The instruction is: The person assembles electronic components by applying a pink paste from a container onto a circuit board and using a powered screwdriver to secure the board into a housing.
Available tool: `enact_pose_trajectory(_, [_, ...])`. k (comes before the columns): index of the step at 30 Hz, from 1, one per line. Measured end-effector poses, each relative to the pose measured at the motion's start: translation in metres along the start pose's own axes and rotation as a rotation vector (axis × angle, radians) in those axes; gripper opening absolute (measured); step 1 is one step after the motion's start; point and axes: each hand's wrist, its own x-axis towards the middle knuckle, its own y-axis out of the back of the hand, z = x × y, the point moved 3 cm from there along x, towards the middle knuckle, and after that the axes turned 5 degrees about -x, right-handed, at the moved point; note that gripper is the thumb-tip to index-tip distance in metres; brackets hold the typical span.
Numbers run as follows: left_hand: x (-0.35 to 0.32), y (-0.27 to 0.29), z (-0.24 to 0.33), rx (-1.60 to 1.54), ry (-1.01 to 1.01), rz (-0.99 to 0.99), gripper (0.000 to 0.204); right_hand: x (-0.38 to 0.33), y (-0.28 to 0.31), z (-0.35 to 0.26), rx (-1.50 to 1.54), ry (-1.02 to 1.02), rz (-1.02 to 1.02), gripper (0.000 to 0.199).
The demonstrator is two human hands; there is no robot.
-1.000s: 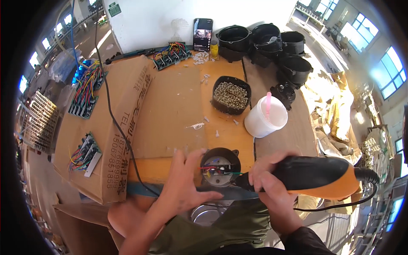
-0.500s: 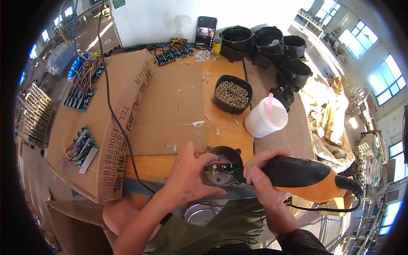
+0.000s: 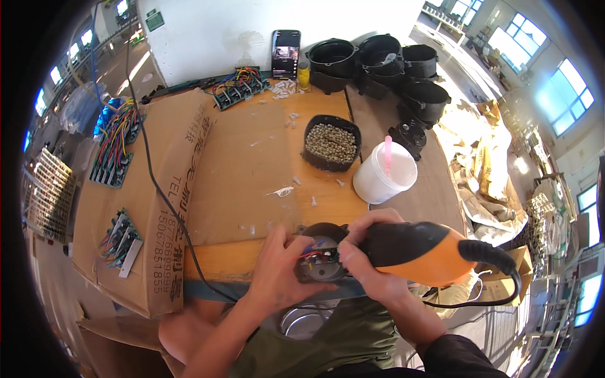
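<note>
**Round housing held at the near tabletop edge, power screwdriver applied**

One round black housing (image 3: 318, 255) with red and blue wires and a small board inside sits at the near edge of the tabletop (image 3: 252, 170), directly between the two hands. The left hand (image 3: 277, 271) is clamped on the housing's left side, fingers spread along its rim. The right hand (image 3: 365, 264) is closed around the front of one orange-and-black corded power screwdriver (image 3: 428, 252), whose nose meets the housing's right side. The tool body extends to the right, past the tabletop edge, and its black cord (image 3: 504, 283) loops down from the rear end. The two hands are close together, separated only by the housing.

Beyond the housing, on the tabletop:
- One white plastic bucket (image 3: 384, 173) with a pink stick standing in it, just behind the right hand.
- One black tray of small screws (image 3: 332, 143), just beside the bucket, to its left.
- Loose white plastic pieces (image 3: 280, 191) scattered across the bare wood; count cannot be told.

At the far edge:
- One smartphone (image 3: 285, 53) propped upright against the white wall.
- A stack of empty black housings (image 3: 403, 75), at least five.
- One wired circuit board (image 3: 238, 85) left of the phone.

To the left, two further wired circuit boards (image 3: 116, 148) (image 3: 120, 233) lie on flattened cardboard (image 3: 170, 208), crossed by one black cable (image 3: 157, 189).
</note>
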Motion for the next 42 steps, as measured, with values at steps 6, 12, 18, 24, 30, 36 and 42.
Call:
enact_pose_trajectory(6, [0.002,-0.008,-0.001,0.011,-0.019,0.015,0.069,0.007,0.001,0.010,0.042,-0.034,-0.013,0.033])
enact_pose_trajectory(12, [0.001,-0.014,-0.008,0.004,-0.042,0.039,0.063,0.021,0.009,0.008,-0.193,0.058,-0.108,0.028])
enact_pose_trajectory(18, [0.002,-0.014,-0.011,0.012,-0.037,0.037,0.062,0.024,0.013,0.011,-0.093,-0.030,-0.150,0.024])
enact_pose_trajectory(24, [0.000,-0.018,-0.014,0.012,-0.035,0.057,0.062,0.025,0.006,0.011,0.007,-0.176,-0.117,0.024])
enact_pose_trajectory(30, [-0.006,-0.023,-0.027,-0.088,0.015,0.073,0.066,0.028,0.007,0.017,-0.066,0.056,-0.182,0.028])
enact_pose_trajectory(36, [-0.003,-0.023,-0.018,-0.047,-0.028,0.095,0.067,0.027,0.002,0.010,0.043,-0.075,-0.202,0.029])
enact_pose_trajectory(42, [-0.006,-0.031,-0.012,0.024,-0.070,0.186,0.056,0.027,0.000,0.012,0.082,0.061,-0.110,0.028])
